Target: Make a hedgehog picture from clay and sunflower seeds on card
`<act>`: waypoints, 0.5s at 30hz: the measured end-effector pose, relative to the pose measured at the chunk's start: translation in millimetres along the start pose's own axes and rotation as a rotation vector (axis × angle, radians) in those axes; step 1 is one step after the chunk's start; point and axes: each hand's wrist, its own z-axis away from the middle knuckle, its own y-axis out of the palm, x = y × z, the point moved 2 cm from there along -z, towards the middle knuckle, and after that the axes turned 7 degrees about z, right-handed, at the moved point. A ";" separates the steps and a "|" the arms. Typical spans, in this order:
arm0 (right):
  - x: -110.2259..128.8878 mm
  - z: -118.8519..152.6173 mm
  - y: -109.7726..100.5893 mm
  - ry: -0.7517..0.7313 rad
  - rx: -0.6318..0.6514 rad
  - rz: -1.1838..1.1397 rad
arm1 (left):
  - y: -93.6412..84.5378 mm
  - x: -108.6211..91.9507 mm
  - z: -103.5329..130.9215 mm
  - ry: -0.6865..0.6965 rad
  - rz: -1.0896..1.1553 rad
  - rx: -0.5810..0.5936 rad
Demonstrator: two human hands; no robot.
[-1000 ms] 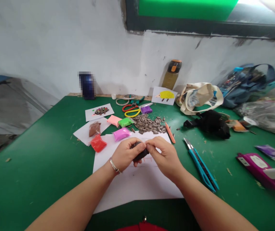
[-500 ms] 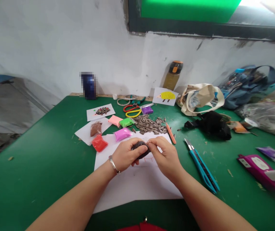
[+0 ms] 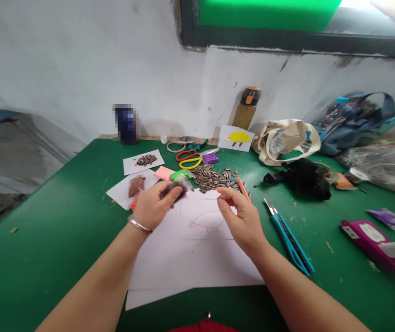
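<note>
A small bag of black clay [image 3: 176, 188], blurred by motion, is gripped in my left hand [image 3: 154, 205] above the left part of the white paper [image 3: 183, 263]. Over the paper's right half, my right hand [image 3: 240, 219] has its thumb and forefinger drawn together in a pinch. Whatever lies between those fingertips is too small to make out. An orange outline of an animal [image 3: 207, 220] is drawn on the paper, partly covered by my right hand. Behind the hands lies a heap of sunflower seeds [image 3: 211, 177]. The pink-purple and red clay bags are mostly hidden behind my left hand.
Brown clay [image 3: 137, 185] and green clay [image 3: 179, 175] lie beyond my left hand. Scissors [image 3: 190, 161] are behind the seeds. A teal utility knife [image 3: 289, 240] with its blade out lies at right, near a magenta glue gun [image 3: 377, 246]. A bottle [image 3: 247, 108] stands by the wall.
My left hand has moved left with the black clay bag, away from my right hand. My right hand has shifted slightly and stays over the paper. More of the orange drawing shows.
</note>
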 end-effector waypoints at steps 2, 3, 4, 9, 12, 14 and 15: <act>-1.2 -0.2 0.6 0.002 -0.008 -0.002 | -14.0 11.0 -8.0 0.005 -0.194 -0.177; -1.4 -0.1 1.3 -0.009 -0.005 -0.001 | -17.8 17.7 -11.8 -0.013 -0.268 -0.202; -1.4 0.2 2.1 -0.025 0.000 0.001 | -19.6 24.9 -15.3 -0.035 -0.332 -0.197; -0.9 1.5 4.3 -0.077 0.023 0.014 | -9.8 49.5 -24.9 0.046 -0.508 -0.161; -1.1 1.8 4.3 -0.076 0.029 0.012 | 0.7 45.5 -21.0 0.200 -0.588 -0.257; -1.5 1.8 4.7 -0.080 0.038 0.013 | 9.8 38.5 -16.5 0.283 -0.649 -0.227; -1.8 1.7 5.0 -0.084 0.043 0.013 | 14.9 35.9 -14.7 0.294 -0.677 -0.160</act>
